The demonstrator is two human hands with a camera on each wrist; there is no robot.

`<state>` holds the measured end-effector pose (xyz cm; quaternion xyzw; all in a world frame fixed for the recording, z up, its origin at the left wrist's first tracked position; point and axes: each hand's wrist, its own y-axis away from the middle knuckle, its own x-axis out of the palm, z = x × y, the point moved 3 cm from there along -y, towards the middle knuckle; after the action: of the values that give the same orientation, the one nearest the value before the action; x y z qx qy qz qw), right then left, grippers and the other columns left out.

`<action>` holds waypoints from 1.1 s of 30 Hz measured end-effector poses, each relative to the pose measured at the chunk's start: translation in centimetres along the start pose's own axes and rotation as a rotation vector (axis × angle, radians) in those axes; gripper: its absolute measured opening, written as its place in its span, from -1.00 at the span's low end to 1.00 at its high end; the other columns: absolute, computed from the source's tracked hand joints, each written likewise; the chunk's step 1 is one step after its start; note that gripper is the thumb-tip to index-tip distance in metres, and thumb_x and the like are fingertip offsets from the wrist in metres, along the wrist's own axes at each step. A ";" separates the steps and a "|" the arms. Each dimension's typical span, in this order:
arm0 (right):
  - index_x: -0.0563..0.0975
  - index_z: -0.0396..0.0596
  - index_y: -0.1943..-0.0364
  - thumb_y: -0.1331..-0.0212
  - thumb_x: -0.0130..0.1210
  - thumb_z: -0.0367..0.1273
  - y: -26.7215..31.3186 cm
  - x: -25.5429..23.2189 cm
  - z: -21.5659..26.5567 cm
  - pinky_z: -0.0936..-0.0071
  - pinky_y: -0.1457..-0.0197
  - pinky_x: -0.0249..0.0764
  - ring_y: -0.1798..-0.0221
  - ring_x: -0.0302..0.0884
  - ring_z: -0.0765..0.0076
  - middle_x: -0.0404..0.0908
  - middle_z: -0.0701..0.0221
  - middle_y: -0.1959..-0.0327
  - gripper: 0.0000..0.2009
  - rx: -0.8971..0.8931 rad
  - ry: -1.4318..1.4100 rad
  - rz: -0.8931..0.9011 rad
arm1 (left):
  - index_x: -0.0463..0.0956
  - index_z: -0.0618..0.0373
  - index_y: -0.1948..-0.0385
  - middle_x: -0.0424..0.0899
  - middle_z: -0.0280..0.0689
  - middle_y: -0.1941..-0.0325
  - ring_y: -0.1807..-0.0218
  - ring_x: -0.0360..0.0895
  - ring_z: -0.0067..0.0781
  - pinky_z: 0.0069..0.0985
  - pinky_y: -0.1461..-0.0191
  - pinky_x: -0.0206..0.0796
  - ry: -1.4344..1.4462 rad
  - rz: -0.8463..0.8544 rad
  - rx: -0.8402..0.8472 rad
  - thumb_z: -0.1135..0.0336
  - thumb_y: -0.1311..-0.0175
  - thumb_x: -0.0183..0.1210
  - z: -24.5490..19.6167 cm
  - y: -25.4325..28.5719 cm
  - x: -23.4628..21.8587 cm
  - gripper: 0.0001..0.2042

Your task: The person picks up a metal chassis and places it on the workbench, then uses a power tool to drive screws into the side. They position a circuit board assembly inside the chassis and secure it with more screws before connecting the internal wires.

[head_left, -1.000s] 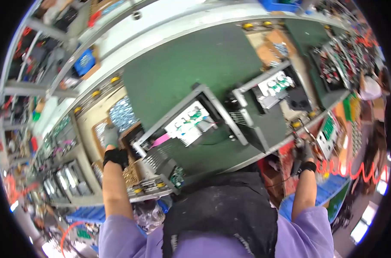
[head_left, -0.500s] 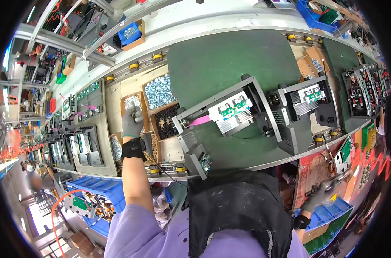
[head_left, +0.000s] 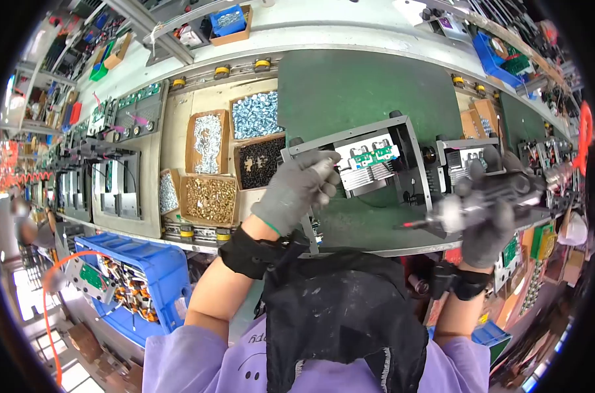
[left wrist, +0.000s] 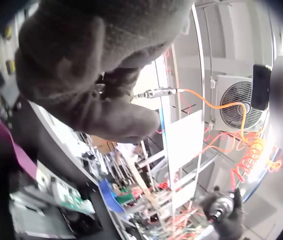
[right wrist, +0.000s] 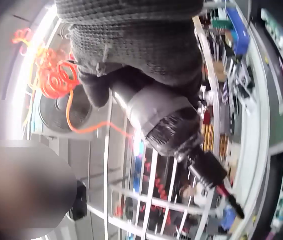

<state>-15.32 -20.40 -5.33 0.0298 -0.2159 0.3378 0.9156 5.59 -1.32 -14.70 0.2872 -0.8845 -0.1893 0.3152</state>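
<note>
My gloved left hand point(head_left: 297, 193) is over the left edge of an open metal chassis point(head_left: 412, 154), fingers curled. Between its fingers in the left wrist view shows a small shiny screw point(left wrist: 100, 88), mostly hidden by the glove. Inside the chassis are green circuit boards point(head_left: 374, 154) and a finned heat sink point(head_left: 369, 182). My gloved right hand point(head_left: 488, 239) grips an air screwdriver point(right wrist: 169, 125), blurred in the head view. Its bit point(right wrist: 233, 204) has a red part and a dark tip, and in the head view points left toward the chassis front.
Left of the green mat point(head_left: 363, 78) stand cardboard boxes of silver screws point(head_left: 207, 141), bluish screws point(head_left: 255, 114), black screws point(head_left: 261, 164) and brass-coloured pieces point(head_left: 210, 200). A second chassis point(head_left: 441, 160) sits behind the screwdriver. A red hose point(head_left: 583, 141) hangs at right.
My left hand has moved right, from over the screw boxes to the chassis. The right hand has lifted the screwdriver from beyond the bench's front edge up and in toward the chassis.
</note>
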 end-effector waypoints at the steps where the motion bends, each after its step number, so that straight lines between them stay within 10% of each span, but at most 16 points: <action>1: 0.26 -0.02 -0.27 -0.06 0.30 -0.25 -0.6 2.4 -1.1 0.22 -0.05 0.56 -0.02 0.52 0.28 0.46 0.20 -0.10 -0.33 -0.058 0.005 0.030 | 0.39 0.31 -0.10 0.56 -0.31 0.36 0.50 0.46 -0.58 -0.68 0.45 0.31 0.011 -0.008 0.009 0.24 -0.46 -0.01 0.3 -0.2 0.4 -0.66; 9: 0.28 -0.04 -0.13 -0.02 0.29 -0.43 -3.9 9.3 -4.6 0.18 0.10 0.59 0.18 0.51 0.29 0.48 0.25 0.16 -0.43 -0.341 -0.109 0.090 | 0.42 0.20 0.19 0.39 -0.41 0.60 0.64 0.21 -0.70 -0.70 0.59 0.00 0.071 0.010 -0.072 0.09 -0.46 -0.01 1.6 -0.6 0.5 -0.69; 20: 0.26 0.07 -0.10 0.01 0.29 -0.41 -4.2 9.5 -7.3 0.26 0.13 0.58 0.25 0.50 0.33 0.49 0.29 0.24 -0.43 -0.213 0.029 0.170 | 0.38 0.15 0.31 0.31 -0.42 0.69 0.70 0.13 -0.67 -0.67 0.63 -0.04 0.007 -0.109 -0.211 -0.05 -0.50 -0.16 2.0 -2.0 0.8 -0.59; 33: 0.24 0.02 -0.12 -0.07 0.21 -0.51 -4.5 8.2 -11.4 0.33 0.13 0.57 0.24 0.56 0.30 0.53 0.24 0.23 -0.47 -0.379 0.294 0.226 | 0.32 0.17 -0.21 0.38 -0.43 0.50 0.58 0.23 -0.69 -0.70 0.50 0.09 -0.046 -0.013 -0.014 0.10 -0.55 -0.24 3.6 -4.1 0.7 -0.59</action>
<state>-2.58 -16.59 -11.81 -0.2160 -0.1418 0.3922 0.8828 4.33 -4.37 -19.16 0.2863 -0.8882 -0.2043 0.2956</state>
